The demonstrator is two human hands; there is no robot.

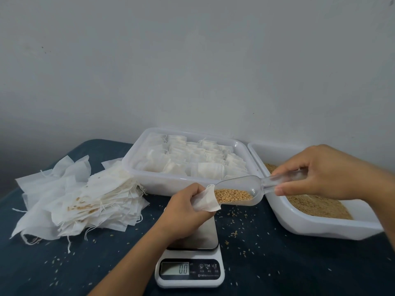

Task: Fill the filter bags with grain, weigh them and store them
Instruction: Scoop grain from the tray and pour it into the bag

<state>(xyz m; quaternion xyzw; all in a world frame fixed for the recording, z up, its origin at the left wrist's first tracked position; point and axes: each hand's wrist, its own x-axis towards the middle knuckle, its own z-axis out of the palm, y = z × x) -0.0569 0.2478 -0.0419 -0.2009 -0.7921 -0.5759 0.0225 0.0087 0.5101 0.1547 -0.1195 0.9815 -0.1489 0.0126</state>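
White filter paper lies heaped at the far left: a loose pile of empty bags (81, 199) with trailing strings, a few grains caught in its folds, resting on the dark blue cloth of the worktop (277, 263). Scattered grains (234, 233) speckle that cloth all around. Right of the pile, at the back, stands a white plastic tray (149, 178) packed with rows of filled bags (192, 159). In front of it sits the digital scale (189, 272), its display reading 0.0 and its platform partly covered by the left hand (183, 208). That hand's grip is closed on a single filter bag (206, 199), pinching it by its lower part so the mouth faces right and up, held above the scale platform. The front lip of a clear plastic scoop (237, 191) sits right at the bag's mouth, the scoop lying nearly level and carrying a bed of golden grain. Its handle runs right into the right hand (316, 171), whose grip is a pinch: thumb below, fingers curled over the top of the handle. Under and behind that hand, at the far right, a second white tray (320, 227) holds the bulk grain (316, 207), spread across its floor, and stands just beside the tray of filled bags.
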